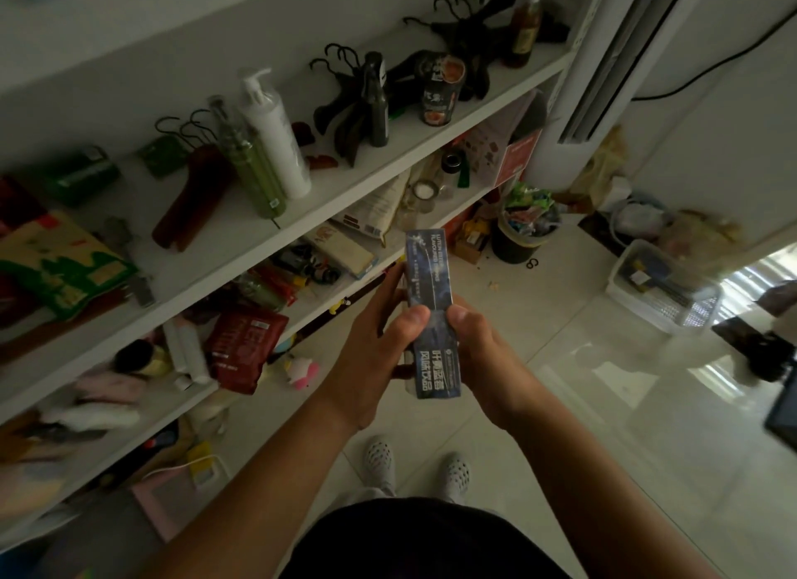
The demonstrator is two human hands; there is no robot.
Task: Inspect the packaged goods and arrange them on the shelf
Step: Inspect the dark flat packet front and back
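Two bare forearms reach forward. The left hand (373, 354) and right hand (489, 362) hold a tall dark-blue box (431, 276) upright above the floor, fingers (390, 287) wrapped round it, thumbs pressing its printed face. Inspection seems underway; next comes finding a gap on the crowded shelf (327, 209).

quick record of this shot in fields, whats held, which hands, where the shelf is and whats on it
held item: long blue box, printed face towards the camera
left hand: grips the box's left side, thumb on its face
right hand: grips the right side, thumb on its face
box position: beside the shelf, not on it
upper board: white pump bottle, green bottle
lower board: red pouch
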